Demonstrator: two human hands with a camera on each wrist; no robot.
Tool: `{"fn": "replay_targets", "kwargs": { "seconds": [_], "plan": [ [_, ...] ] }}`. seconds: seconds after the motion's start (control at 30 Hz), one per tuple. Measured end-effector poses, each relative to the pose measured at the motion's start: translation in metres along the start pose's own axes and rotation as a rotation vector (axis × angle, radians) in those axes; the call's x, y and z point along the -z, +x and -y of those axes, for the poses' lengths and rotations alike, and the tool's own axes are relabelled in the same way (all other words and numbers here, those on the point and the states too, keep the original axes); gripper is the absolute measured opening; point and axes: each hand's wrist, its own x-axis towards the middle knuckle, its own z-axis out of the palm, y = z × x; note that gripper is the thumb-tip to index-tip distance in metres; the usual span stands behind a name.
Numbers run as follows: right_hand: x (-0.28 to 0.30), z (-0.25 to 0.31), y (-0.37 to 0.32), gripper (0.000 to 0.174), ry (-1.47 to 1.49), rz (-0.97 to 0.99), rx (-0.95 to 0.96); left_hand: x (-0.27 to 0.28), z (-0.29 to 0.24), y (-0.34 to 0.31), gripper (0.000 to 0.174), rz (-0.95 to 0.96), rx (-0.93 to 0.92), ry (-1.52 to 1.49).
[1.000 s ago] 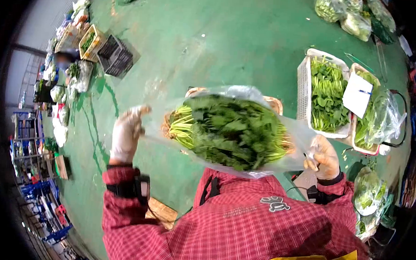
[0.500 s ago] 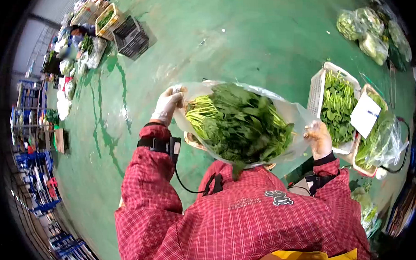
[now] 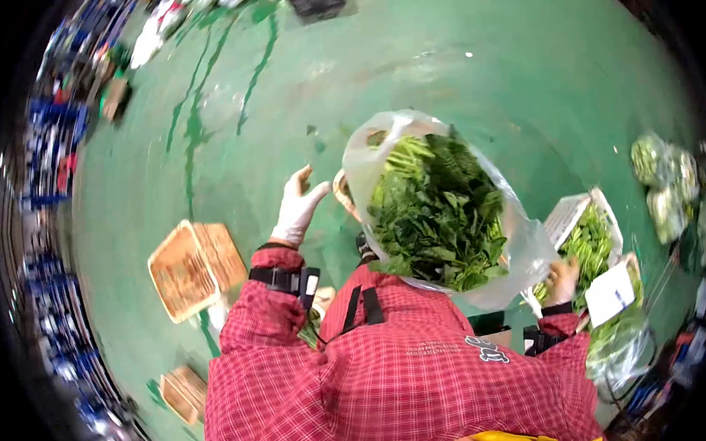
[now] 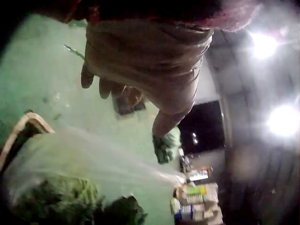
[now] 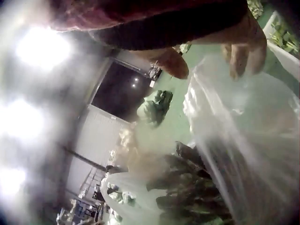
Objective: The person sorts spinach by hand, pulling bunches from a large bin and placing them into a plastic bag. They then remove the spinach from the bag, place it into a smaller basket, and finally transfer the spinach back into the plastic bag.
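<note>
Bulging bag of greens (image 3: pixel 440 216) beside left fingers (image 3: pixel 303 179), apparently between right fingers (image 3: pixel 559 273)

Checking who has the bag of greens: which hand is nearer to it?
Right. The right hand holds the bag of greens by its right edge; the left hand is open to its left, not touching.
</note>
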Motion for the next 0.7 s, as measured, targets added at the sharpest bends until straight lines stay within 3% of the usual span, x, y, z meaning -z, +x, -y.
{"fn": "replay_targets", "kwargs": {
  "seconds": [0.07,0.13,0.2,0.27,0.33,0.4,0.43,0.47,0.53,0.57,0.6,0.67,0.7],
  "plan": [
    [0.006,0.027,0.005,0.075,-0.100,-0.179,0.331,0.032,0.053,-0.051,0.061,-0.161,0.245,-0.189],
    [-0.016,0.085,-0.020,0.075,-0.182,-0.220,0.673,0.067,0.129,-0.113,0.048,-0.208,0.597,-0.437],
    [-0.033,0.125,-0.024,0.068,-0.157,0.034,0.928,0.079,0.226,-0.196,0.040,-0.439,0.746,-0.510],
    [-0.071,0.151,-0.042,0.061,-0.117,0.435,0.992,0.081,0.270,-0.293,0.035,-0.555,0.884,-0.453],
    [-0.118,0.156,-0.076,0.054,-0.284,0.690,1.087,0.069,0.354,-0.397,0.030,-0.692,0.951,-0.450],
    [-0.159,0.145,-0.120,0.051,-0.453,1.048,1.065,0.056,0.325,-0.466,0.027,-0.787,1.127,-0.516],
    [-0.176,0.127,-0.132,0.049,-0.473,1.191,0.940,0.050,0.316,-0.496,0.026,-0.800,1.174,-0.677],
    [-0.191,0.109,-0.158,0.050,-0.599,1.296,0.883,0.043,0.290,-0.509,0.025,-0.930,1.220,-0.669],
    [-0.216,0.073,-0.222,0.047,-1.015,1.512,1.179,0.026,0.313,-0.567,0.024,-0.868,1.175,-0.646],
    [-0.224,0.053,-0.247,0.046,-1.180,1.623,1.346,0.016,0.317,-0.585,0.027,-0.935,1.175,-0.688],
    [-0.227,0.032,-0.264,0.049,-1.236,1.765,1.345,0.006,0.320,-0.604,0.031,-0.957,1.034,-0.732],
    [-0.230,0.001,-0.321,0.049,-1.646,1.876,1.180,-0.009,0.316,-0.630,0.032,-1.025,0.971,-0.785],
    [-0.229,-0.017,-0.340,0.050,-1.659,1.948,1.285,-0.019,0.322,-0.648,0.032,-1.024,0.985,-0.815]
  ]
}}
